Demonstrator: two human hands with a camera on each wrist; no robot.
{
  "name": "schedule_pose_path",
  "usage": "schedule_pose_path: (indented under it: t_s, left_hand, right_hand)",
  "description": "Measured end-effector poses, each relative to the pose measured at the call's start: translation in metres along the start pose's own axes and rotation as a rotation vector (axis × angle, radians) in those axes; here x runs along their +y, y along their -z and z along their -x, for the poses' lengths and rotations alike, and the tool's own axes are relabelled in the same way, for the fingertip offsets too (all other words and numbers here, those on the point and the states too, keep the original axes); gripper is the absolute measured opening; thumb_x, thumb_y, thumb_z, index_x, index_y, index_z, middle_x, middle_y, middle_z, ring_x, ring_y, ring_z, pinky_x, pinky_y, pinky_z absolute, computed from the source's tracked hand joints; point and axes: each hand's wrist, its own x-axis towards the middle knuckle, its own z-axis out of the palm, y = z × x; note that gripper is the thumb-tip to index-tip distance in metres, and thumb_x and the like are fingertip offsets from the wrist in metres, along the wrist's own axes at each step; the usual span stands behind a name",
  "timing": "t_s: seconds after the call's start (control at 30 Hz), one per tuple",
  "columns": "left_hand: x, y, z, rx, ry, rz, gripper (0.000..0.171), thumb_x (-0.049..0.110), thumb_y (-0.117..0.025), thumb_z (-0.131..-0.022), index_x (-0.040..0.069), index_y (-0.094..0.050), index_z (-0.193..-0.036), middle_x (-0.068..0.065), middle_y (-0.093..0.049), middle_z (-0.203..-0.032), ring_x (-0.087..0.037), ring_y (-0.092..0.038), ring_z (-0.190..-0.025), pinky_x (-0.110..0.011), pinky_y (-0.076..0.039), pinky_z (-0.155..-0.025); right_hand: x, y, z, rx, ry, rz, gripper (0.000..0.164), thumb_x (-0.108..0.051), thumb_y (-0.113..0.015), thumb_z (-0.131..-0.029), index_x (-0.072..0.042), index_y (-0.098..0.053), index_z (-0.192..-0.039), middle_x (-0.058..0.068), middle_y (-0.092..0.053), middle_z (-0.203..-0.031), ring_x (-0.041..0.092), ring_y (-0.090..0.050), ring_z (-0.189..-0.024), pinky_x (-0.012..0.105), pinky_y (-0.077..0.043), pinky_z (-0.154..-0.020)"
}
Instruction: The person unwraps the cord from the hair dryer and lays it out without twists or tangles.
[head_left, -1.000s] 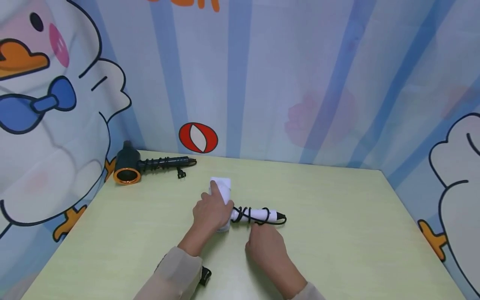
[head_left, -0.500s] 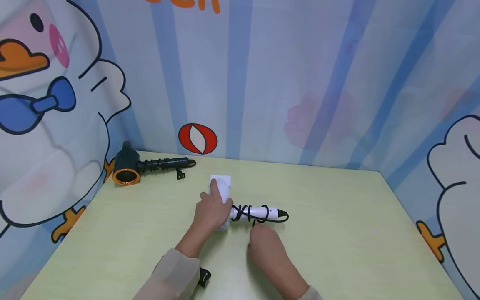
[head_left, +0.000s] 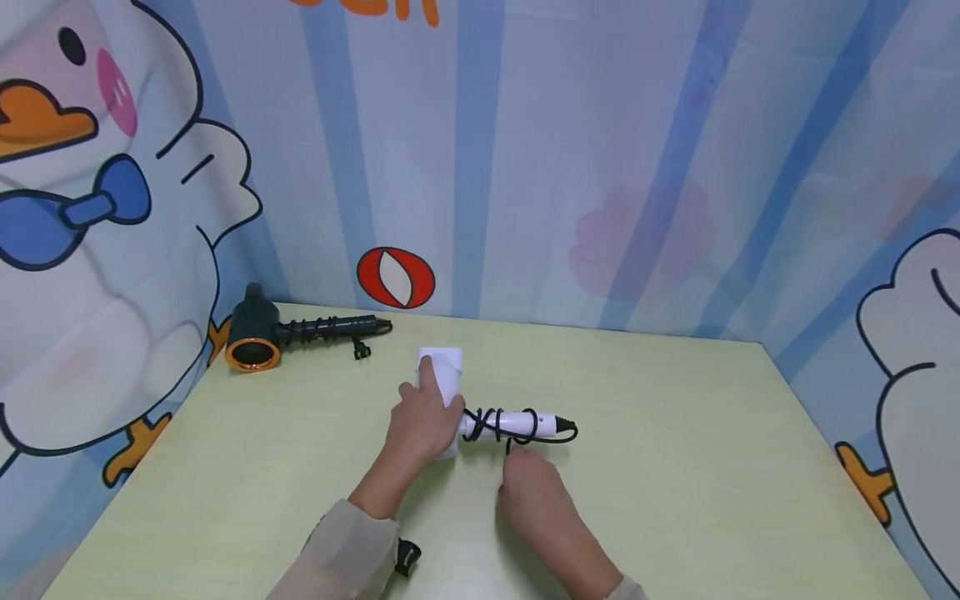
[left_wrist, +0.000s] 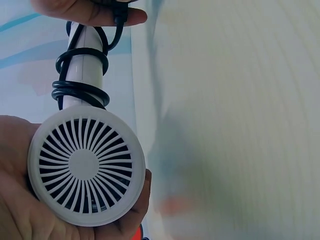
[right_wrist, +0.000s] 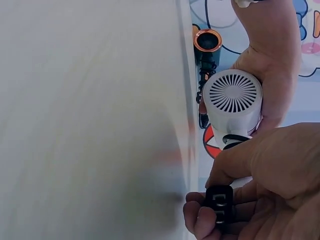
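My left hand (head_left: 422, 425) grips the barrel of a white hair dryer (head_left: 517, 424), its index finger stretched along the top. The handle points right, wound with a black cord (left_wrist: 81, 91). In the left wrist view the round slotted intake grille (left_wrist: 84, 165) faces the camera, with the palm and fingers around the barrel. My right hand (head_left: 536, 496) is just below the handle and holds the cord's black plug (right_wrist: 219, 205) between thumb and fingers; its two prongs face the right wrist camera. A short piece of cord runs from the handle to this hand.
A black hair dryer (head_left: 255, 325) with an orange ring lies at the table's back left, its cord wrapped round the handle. A small black object (head_left: 407, 557) shows beside my left sleeve. Behind the pale table (head_left: 675, 467) hangs a printed cartoon curtain (head_left: 540, 167).
The white hair dryer and my left hand have shifted slightly away from me. My right hand has moved a little to the right, and a bit of cord now shows between it and the handle.
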Motion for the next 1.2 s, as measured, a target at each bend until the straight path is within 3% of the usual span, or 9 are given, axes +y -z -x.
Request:
schedule_pose_path:
  t_s: [0.23, 0.53, 0.8, 1.0, 1.1, 1.2]
  left_hand:
    - [-0.002, 0.002, 0.0, -0.018, 0.023, 0.033, 0.083, 0.041, -0.057, -0.097, 0.014, -0.011, -0.161, -0.026, -0.048, -0.119, -0.034, -0.057, -0.083, -0.041, -0.05, -0.062]
    - [0.0, 0.01, 0.002, -0.05, 0.0, 0.083, 0.083, 0.042, -0.057, -0.099, 0.014, -0.01, -0.161, -0.024, -0.05, -0.119, -0.033, -0.059, -0.086, -0.039, -0.05, -0.064]
    - [-0.004, 0.019, 0.002, -0.099, -0.006, 0.132, 0.082, 0.041, -0.057, -0.1, 0.014, -0.01, -0.162, -0.021, -0.053, -0.122, -0.031, -0.061, -0.094, -0.038, -0.052, -0.067]
    - [-0.01, 0.026, 0.0, -0.144, -0.031, 0.184, 0.081, 0.039, -0.057, -0.101, 0.014, -0.009, -0.161, -0.019, -0.054, -0.124, -0.029, -0.062, -0.097, -0.038, -0.054, -0.07]
    - [-0.014, 0.029, -0.001, -0.161, -0.044, 0.203, 0.08, 0.038, -0.057, -0.101, 0.014, -0.009, -0.161, -0.019, -0.054, -0.125, -0.029, -0.062, -0.099, -0.039, -0.054, -0.072]
    - [-0.018, 0.031, 0.001, -0.18, -0.046, 0.216, 0.08, 0.039, -0.056, -0.101, 0.015, -0.009, -0.161, -0.018, -0.053, -0.129, -0.029, -0.062, -0.101, -0.04, -0.055, -0.074]
  right_hand:
    - [0.013, 0.004, 0.003, -0.013, 0.032, 0.003, 0.006, 0.008, -0.062, -0.081, 0.007, -0.06, -0.086, 0.013, -0.058, -0.074, 0.029, -0.062, -0.068, 0.042, -0.052, -0.061]
    - [0.037, 0.003, 0.005, 0.016, 0.071, 0.065, 0.017, 0.01, -0.057, -0.083, 0.016, -0.058, -0.098, 0.02, -0.054, -0.08, 0.031, -0.056, -0.07, 0.048, -0.052, -0.066]
    - [0.047, 0.009, 0.004, 0.039, 0.147, 0.067, 0.023, 0.009, -0.057, -0.084, 0.014, -0.054, -0.107, 0.022, -0.054, -0.088, 0.033, -0.056, -0.074, 0.047, -0.051, -0.068]
    - [0.056, 0.015, 0.001, 0.051, 0.176, 0.058, 0.019, 0.0, -0.052, -0.1, 0.011, -0.054, -0.115, 0.024, -0.062, -0.098, 0.037, -0.063, -0.093, 0.048, -0.054, -0.081]
    - [0.062, 0.018, -0.003, 0.087, 0.194, 0.017, 0.019, -0.007, -0.056, -0.102, 0.006, -0.054, -0.116, 0.017, -0.063, -0.092, 0.029, -0.063, -0.089, 0.045, -0.054, -0.078]
    - [0.068, 0.02, -0.007, 0.103, 0.202, -0.039, 0.013, -0.011, -0.058, -0.103, -0.002, -0.056, -0.112, 0.006, -0.057, -0.08, 0.019, -0.055, -0.076, 0.039, -0.05, -0.07]
